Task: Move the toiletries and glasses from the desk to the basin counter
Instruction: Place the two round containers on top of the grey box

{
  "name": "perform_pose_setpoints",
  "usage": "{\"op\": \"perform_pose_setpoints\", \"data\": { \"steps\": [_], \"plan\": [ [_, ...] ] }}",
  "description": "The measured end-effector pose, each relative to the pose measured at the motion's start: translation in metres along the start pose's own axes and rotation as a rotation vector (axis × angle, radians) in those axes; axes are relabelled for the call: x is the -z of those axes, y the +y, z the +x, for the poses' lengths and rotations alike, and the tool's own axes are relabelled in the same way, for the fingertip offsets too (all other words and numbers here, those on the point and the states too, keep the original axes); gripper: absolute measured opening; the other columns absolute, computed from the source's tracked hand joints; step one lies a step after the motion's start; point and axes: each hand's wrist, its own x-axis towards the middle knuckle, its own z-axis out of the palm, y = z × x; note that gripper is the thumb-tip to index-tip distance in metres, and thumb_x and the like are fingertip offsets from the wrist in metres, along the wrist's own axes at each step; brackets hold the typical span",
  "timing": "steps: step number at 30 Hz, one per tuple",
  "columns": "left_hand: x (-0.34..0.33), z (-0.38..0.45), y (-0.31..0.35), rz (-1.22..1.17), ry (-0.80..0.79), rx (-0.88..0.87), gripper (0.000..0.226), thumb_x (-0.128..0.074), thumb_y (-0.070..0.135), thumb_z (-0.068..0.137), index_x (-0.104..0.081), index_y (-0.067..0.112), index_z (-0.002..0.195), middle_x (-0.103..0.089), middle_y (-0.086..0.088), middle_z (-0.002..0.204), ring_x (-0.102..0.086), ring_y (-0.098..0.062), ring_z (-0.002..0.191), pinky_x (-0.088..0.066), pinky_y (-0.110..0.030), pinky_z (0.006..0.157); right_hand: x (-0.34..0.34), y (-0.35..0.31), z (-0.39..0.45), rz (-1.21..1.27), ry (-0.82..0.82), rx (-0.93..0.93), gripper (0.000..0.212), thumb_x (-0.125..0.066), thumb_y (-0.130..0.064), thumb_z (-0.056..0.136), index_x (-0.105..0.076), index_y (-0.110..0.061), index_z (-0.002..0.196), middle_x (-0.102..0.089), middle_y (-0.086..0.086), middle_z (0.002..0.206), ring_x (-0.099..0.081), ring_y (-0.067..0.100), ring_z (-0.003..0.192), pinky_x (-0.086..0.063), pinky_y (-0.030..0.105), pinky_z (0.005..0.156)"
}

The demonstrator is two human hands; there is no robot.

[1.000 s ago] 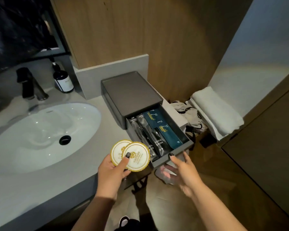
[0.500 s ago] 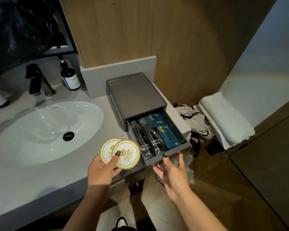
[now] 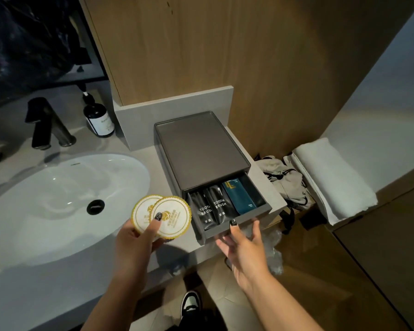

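Pinching two round paper coasters [image 3: 162, 216] in our left hand [image 3: 136, 242], thumb on top; they look light and bendy, best held by the rims. Our right hand [image 3: 243, 244], fingers straight, pushes the drawer [image 3: 237, 223] front; toothbrush packets [image 3: 212, 207] lie inside, on the basin counter [image 3: 177, 254].

In front of me a wood wall [image 3: 261, 56] rises behind a grey counter [image 3: 46, 278], with a low grey upstand [image 3: 172, 111] at its foot. A white basin [image 3: 46, 199] is sunk in the counter, a black tap [image 3: 46, 125] behind it, under a dark mirror [image 3: 29, 39]. To my right a pale wall [image 3: 392, 80] catches soft light above a wood cabinet [image 3: 380, 259]. The floor [image 3: 308, 295] is brown wood
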Motion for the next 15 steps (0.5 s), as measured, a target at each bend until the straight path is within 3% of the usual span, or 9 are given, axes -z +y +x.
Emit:
{"op": "perform_pose_setpoints", "data": {
  "steps": [2,4,6,8,10,12,15],
  "plan": [
    [-0.007,0.017,0.010,-0.059,0.012,0.014,0.019,-0.059,0.006,0.091,-0.061,0.012,0.108,-0.069,-0.004,0.094,-0.067,-0.018,0.085,-0.056,-0.019,0.054,-0.007,-0.001,0.008,0.013,-0.006,0.003,0.079,-0.055,-0.004,0.093,-0.015,-0.044,0.148,-0.053,0.015,0.133,-0.062,0.020,0.086,-0.054,0.043,0.082],
    [-0.013,0.034,0.017,-0.086,0.024,0.020,0.020,-0.060,0.005,0.090,-0.061,0.012,0.109,-0.069,-0.005,0.095,-0.067,-0.019,0.085,-0.055,-0.017,0.052,-0.015,-0.003,0.013,0.054,-0.014,0.016,0.068,-0.053,-0.015,0.096,-0.017,-0.042,0.148,-0.061,0.006,0.105,-0.061,0.019,0.080,-0.053,0.047,0.087],
    [-0.018,0.050,0.020,-0.080,0.023,0.007,0.020,-0.061,0.005,0.089,-0.061,0.012,0.107,-0.069,-0.005,0.094,-0.067,-0.018,0.082,-0.054,-0.016,0.052,-0.026,-0.005,0.020,0.106,-0.015,0.015,0.050,-0.047,-0.029,0.098,-0.029,-0.035,0.145,-0.057,0.004,0.086,-0.059,0.021,0.077,-0.050,0.053,0.092],
    [-0.023,0.062,0.024,-0.065,0.006,-0.005,0.018,-0.062,0.006,0.089,-0.063,0.012,0.106,-0.070,-0.005,0.093,-0.069,-0.012,0.073,-0.053,-0.015,0.051,-0.036,-0.007,0.028,0.137,0.001,0.000,0.035,-0.042,-0.040,0.098,-0.049,-0.018,0.125,-0.055,0.009,0.084,-0.059,0.024,0.079,-0.048,0.057,0.094],
    [-0.027,0.072,0.027,-0.039,-0.014,-0.018,0.018,-0.062,0.007,0.089,-0.065,0.013,0.106,-0.071,-0.004,0.093,-0.069,-0.007,0.066,-0.052,-0.015,0.050,-0.046,-0.010,0.036,0.168,-0.007,-0.010,0.034,-0.040,-0.045,0.097,-0.054,-0.014,0.099,-0.056,0.008,0.076,-0.059,0.027,0.079,-0.045,0.061,0.097],
    [-0.028,0.079,0.030,-0.019,-0.023,-0.025,0.018,-0.062,0.008,0.089,-0.065,0.015,0.106,-0.071,-0.001,0.093,-0.069,-0.010,0.071,-0.053,-0.015,0.050,-0.058,-0.015,0.041,0.199,-0.056,-0.010,0.039,-0.037,-0.049,0.097,-0.057,-0.016,0.099,-0.062,0.009,0.079,-0.062,0.034,0.092,-0.044,0.062,0.098],
    [-0.025,0.084,0.035,0.004,-0.022,-0.043,0.017,-0.063,0.009,0.089,-0.064,0.017,0.104,-0.071,0.001,0.092,-0.067,-0.011,0.075,-0.053,-0.015,0.051,-0.079,-0.019,0.052,0.231,-0.104,-0.015,0.039,-0.036,-0.051,0.097,-0.061,-0.021,0.104,-0.066,0.016,0.110,-0.059,0.041,0.113,-0.044,0.061,0.098]
  ]
}}
